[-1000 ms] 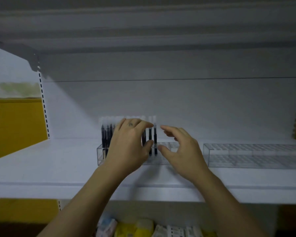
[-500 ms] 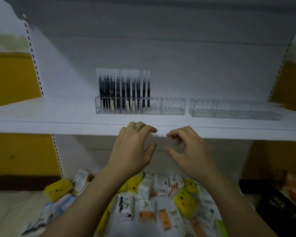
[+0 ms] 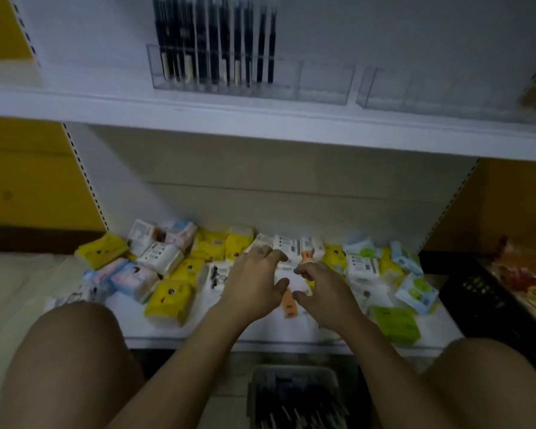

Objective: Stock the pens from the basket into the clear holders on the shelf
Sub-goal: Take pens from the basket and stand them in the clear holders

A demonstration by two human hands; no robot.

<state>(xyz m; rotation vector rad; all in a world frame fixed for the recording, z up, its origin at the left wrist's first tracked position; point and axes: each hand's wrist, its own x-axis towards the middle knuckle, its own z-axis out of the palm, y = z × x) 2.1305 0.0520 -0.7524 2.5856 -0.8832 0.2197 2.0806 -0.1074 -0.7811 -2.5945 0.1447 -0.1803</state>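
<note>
Left hand [image 3: 254, 283] and right hand [image 3: 325, 292] hover side by side, fingers loosely curled, empty, over small yellow and white packets [image 3: 167, 298]. Grey plastic basket [image 3: 291, 371] of dark pens [image 3: 300, 407] sits below, between the knees; black upright pens [image 3: 214, 41] stand in the clear plastic holder [image 3: 322, 85] on the white shelf [image 3: 260, 119] above.

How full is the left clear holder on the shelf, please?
Partly full: the holder has dark pens upright in its left compartments; its right end shows none.

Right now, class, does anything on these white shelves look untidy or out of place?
The small yellow, white and blue packets on the lower white shelf lie jumbled, tilted and overlapping. The black pens stand upright in their clear plastic holder.
</note>
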